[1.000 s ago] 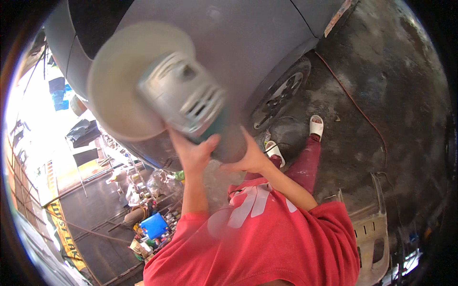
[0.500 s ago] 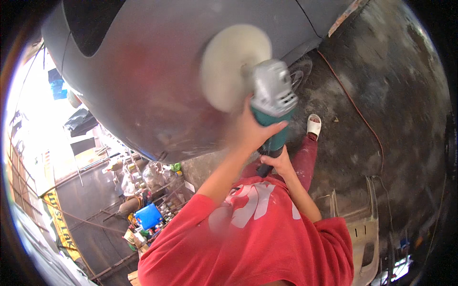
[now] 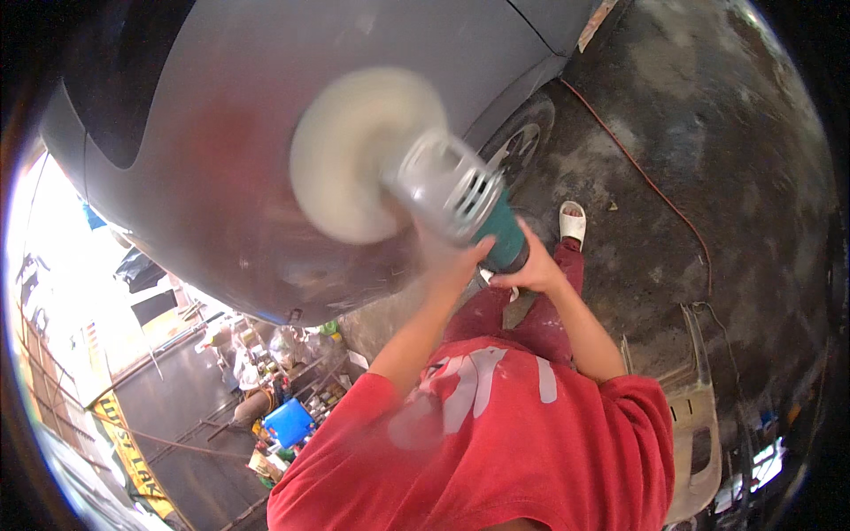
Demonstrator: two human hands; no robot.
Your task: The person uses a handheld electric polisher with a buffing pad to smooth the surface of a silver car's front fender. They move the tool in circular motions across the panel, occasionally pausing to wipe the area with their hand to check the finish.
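Presently, a red shirt (image 3: 478,451) is being worn nearest the camera. Beyond it, a teal and silver polisher (image 3: 452,188) is being grasped in both hands: its rear end is being clasped by the right hand (image 3: 538,265), and its body, close to the silver head, by the left hand (image 3: 450,265), whose fingers are partly blurred. The round cream pad (image 3: 341,155) is being held before a grey car body (image 3: 212,203); whether contact is being made cannot be told. A dull reddish patch is being shown on the surface left of the pad, and pale smudges below. The dark, blotched floor (image 3: 655,257) is being crossed by a red cable (image 3: 655,184). At lower right, a beige panel (image 3: 699,456) is being kept. At left, a blue box (image 3: 289,423) is being surrounded by clutter, with a yellow banner (image 3: 131,460) being displayed farther out.
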